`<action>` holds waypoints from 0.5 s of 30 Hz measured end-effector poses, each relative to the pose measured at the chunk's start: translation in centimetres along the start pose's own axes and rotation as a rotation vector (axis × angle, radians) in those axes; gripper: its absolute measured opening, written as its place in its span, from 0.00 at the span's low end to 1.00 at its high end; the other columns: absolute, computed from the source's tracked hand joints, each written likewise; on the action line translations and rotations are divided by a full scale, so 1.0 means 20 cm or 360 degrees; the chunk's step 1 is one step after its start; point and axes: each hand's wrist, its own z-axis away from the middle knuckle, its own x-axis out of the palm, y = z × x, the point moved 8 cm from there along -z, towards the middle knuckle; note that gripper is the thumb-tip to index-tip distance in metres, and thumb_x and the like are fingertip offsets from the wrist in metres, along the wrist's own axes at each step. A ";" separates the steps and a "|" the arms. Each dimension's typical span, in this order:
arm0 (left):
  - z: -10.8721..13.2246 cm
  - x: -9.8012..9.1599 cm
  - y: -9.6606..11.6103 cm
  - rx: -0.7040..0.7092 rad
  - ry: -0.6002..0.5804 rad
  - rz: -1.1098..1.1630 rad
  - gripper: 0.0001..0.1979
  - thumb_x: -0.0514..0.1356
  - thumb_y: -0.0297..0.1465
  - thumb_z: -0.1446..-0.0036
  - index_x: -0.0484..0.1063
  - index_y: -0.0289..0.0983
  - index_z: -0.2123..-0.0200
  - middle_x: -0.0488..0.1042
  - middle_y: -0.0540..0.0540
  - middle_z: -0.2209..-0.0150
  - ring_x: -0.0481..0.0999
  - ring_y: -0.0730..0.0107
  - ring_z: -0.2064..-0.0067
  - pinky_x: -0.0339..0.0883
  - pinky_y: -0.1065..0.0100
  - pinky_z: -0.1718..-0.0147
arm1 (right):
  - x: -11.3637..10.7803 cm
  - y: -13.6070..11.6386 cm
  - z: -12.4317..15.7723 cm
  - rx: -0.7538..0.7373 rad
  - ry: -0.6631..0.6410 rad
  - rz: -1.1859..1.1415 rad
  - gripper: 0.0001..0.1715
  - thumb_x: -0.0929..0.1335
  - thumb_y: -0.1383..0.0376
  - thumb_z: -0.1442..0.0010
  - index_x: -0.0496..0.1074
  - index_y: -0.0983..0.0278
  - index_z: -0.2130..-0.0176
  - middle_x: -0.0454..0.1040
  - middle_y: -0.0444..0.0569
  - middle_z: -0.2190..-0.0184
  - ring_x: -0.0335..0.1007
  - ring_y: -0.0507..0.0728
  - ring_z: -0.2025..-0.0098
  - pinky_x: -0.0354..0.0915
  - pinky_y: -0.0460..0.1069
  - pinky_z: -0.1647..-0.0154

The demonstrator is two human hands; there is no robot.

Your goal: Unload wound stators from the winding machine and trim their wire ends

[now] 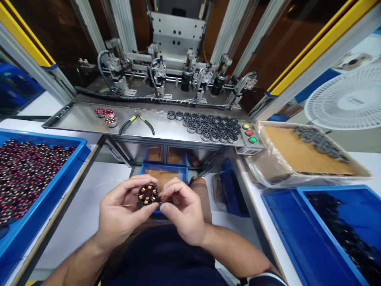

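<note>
A round motor stator (148, 194) with copper windings and a dark rim faces up in front of my body. My left hand (123, 206) is closed around its left side, thumb below and fingers above. At its right edge my right hand (183, 210) is pinched, thumb and fingertips together by a thin copper wire end. Whether the wire itself lies between those fingertips is hard to see. Another thin wire sticks out to the left, across my left palm.
Pliers (137, 119), wound stators (108, 115) and several dark cores (211, 125) lie on the metal ledge before the machine. A blue bin (79, 145) of wound stators is at left. To the right are a plastic-lined box (285, 174), blue trays (279, 214) and a fan (351, 97).
</note>
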 end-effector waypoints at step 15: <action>0.03 0.02 0.05 0.0121 -0.0091 -0.0016 0.23 0.68 0.17 0.56 0.76 0.41 0.56 0.80 0.47 0.57 0.80 0.67 0.54 0.75 0.71 0.52 | -0.04 -0.13 -0.02 -0.0281 0.0091 0.0237 0.06 0.71 0.67 0.41 0.74 0.62 0.70 0.72 0.46 0.74 0.69 0.53 0.70 0.66 0.50 0.66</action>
